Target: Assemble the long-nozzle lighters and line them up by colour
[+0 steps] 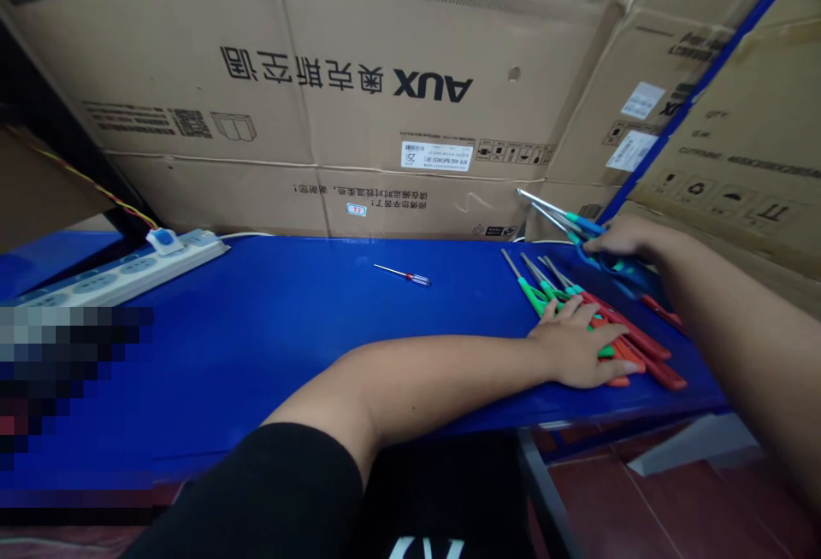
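My left hand (577,345) lies with its fingers spread over several green-and-orange stick lighters (531,292) on the blue tabletop. Just past its fingertips are red stick lighters (634,335), lying alongside with their metal tubes pointing away to the left. Farther back at the right, my right hand (625,238) is closed around blue stick lighters (587,226), raised a little, metal tubes pointing up and left. My fingers cover part of the handles, so how many it grips I cannot tell. Another red handle (664,315) shows beneath my right forearm.
A small screwdriver (418,279) with a clear handle lies mid-table. At the left is a white power strip (192,251) with a plug and a twisted cable. Cardboard panels (359,123) wall the back and right sides of the blue table (288,303).
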A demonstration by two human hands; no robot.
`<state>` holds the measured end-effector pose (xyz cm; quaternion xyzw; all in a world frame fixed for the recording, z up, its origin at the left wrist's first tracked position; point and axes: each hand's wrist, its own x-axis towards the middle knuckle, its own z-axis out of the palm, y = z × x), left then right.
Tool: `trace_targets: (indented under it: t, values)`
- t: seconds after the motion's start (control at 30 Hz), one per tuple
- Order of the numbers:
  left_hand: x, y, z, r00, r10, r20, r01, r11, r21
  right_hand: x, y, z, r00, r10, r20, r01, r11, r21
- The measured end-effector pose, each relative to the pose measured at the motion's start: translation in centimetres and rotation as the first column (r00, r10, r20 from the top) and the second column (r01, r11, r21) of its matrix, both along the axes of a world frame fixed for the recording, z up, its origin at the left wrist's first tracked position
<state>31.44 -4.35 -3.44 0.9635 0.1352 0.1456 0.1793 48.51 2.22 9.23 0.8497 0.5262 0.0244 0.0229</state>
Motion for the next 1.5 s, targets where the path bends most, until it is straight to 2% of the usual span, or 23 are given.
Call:
trace_targets:
  t: [0.07,0.13,0.17,0.23,0.3,0.37,0.43,0.47,0.57,0.63,0.7,0.8,0.9,0.93,0.97,1.03,1.1,1.13,1.2,1.3,1.37,1.4,1.5]
  values:
    - [-0.9,-0.3,0.7,0.995,-0.040,0.089,0.029,0.992,0.121,-2.1,0.3,1.3,1.000,0.009,-0.021,-0.010,0.998,-0.060]
    - [-3.2,-0.9,1.8,0.968,-0.208,0.142,0.154,0.935,0.321,-4.8,0.3,1.6,0.993,0.072,-0.093,-0.081,0.992,-0.096]
    - [-4.8,-1.3,2.4,0.932,-0.344,0.114,0.269,0.868,0.418,-6.2,0.2,1.4,0.983,0.116,-0.140,-0.132,0.986,-0.106]
    - [-8.8,-1.9,3.6,0.832,-0.555,0.015,0.455,0.697,0.554,-9.1,-0.1,0.6,0.965,0.190,-0.183,-0.210,0.973,-0.097]
    - [-13.1,-2.2,4.5,0.736,-0.672,-0.080,0.573,0.556,0.602,-12.1,-0.5,-0.5,0.941,0.265,-0.208,-0.286,0.955,-0.076]
    - [-17.0,-1.8,4.8,0.663,-0.737,-0.133,0.646,0.474,0.599,-15.4,-0.8,-1.5,0.855,0.437,-0.278,-0.474,0.877,-0.080]
    - [-20.2,-1.1,4.6,0.707,-0.696,-0.127,0.626,0.533,0.569,-19.0,-0.9,-2.5,0.776,0.575,-0.261,-0.618,0.775,-0.130]
    - [-21.4,-0.6,4.4,0.755,-0.644,-0.123,0.593,0.591,0.547,-20.9,-0.9,-3.0,0.752,0.609,-0.250,-0.651,0.746,-0.140]
    - [-24.1,0.8,3.6,0.878,-0.456,-0.147,0.467,0.749,0.469,-26.0,-0.5,-4.6,0.705,0.674,-0.220,-0.707,0.692,-0.147]
    - [-25.3,1.4,3.1,0.916,-0.354,-0.187,0.400,0.817,0.415,-28.3,0.1,-5.5,0.683,0.703,-0.197,-0.729,0.669,-0.144]
    - [-26.1,1.8,2.8,0.936,-0.285,-0.205,0.345,0.859,0.378,-29.4,0.9,-6.1,0.654,0.731,-0.196,-0.756,0.639,-0.142]
    - [-27.0,2.1,2.7,0.944,-0.253,-0.212,0.316,0.879,0.358,-28.8,1.9,-6.1,0.604,0.766,-0.218,-0.795,0.597,-0.106]
    - [-27.8,2.7,3.2,0.961,-0.196,-0.197,0.257,0.896,0.363,-25.7,2.6,-5.6,0.562,0.781,-0.275,-0.814,0.580,-0.015]
    - [-28.1,3.1,3.5,0.976,-0.140,-0.170,0.193,0.912,0.361,-24.3,2.6,-5.5,0.532,0.773,-0.345,-0.809,0.585,0.062]
    - [-28.5,3.7,3.8,0.990,-0.060,-0.130,0.102,0.932,0.349,-23.0,2.6,-5.4,0.530,0.752,-0.392,-0.777,0.616,0.132]
    - [-29.5,5.2,4.1,0.990,0.137,-0.039,-0.121,0.952,0.280,-20.5,2.4,-5.7,0.588,0.696,-0.413,-0.673,0.704,0.228]
    - [-30.5,7.0,4.0,0.955,0.295,0.000,-0.290,0.938,0.189,-19.0,1.9,-6.2,0.604,0.677,-0.421,-0.624,0.730,0.278]
    - [-30.8,7.8,3.7,0.939,0.344,-0.015,-0.338,0.929,0.151,-18.7,1.5,-6.5,0.598,0.683,-0.418,-0.624,0.725,0.293]
    - [-31.2,9.4,3.0,0.927,0.371,-0.054,-0.362,0.923,0.130,-19.0,0.7,-6.9,0.551,0.730,-0.404,-0.663,0.677,0.318]
    - [-31.0,10.7,1.8,0.937,0.339,-0.078,-0.328,0.936,0.129,-20.3,-0.1,-7.2,0.429,0.828,-0.360,-0.769,0.544,0.336]
    - [-30.7,10.9,1.5,0.940,0.336,-0.056,-0.326,0.936,0.132,-20.7,-0.2,-7.2,0.397,0.865,-0.307,-0.806,0.489,0.334]
    - [-30.6,10.9,1.6,0.938,0.343,-0.038,-0.335,0.932,0.138,-20.5,-0.2,-7.1,0.409,0.865,-0.291,-0.810,0.491,0.320]
    - [-30.7,10.0,2.4,0.923,0.385,0.003,-0.381,0.911,0.155,-19.3,-0.3,-6.7,0.469,0.802,-0.370,-0.801,0.563,0.205]
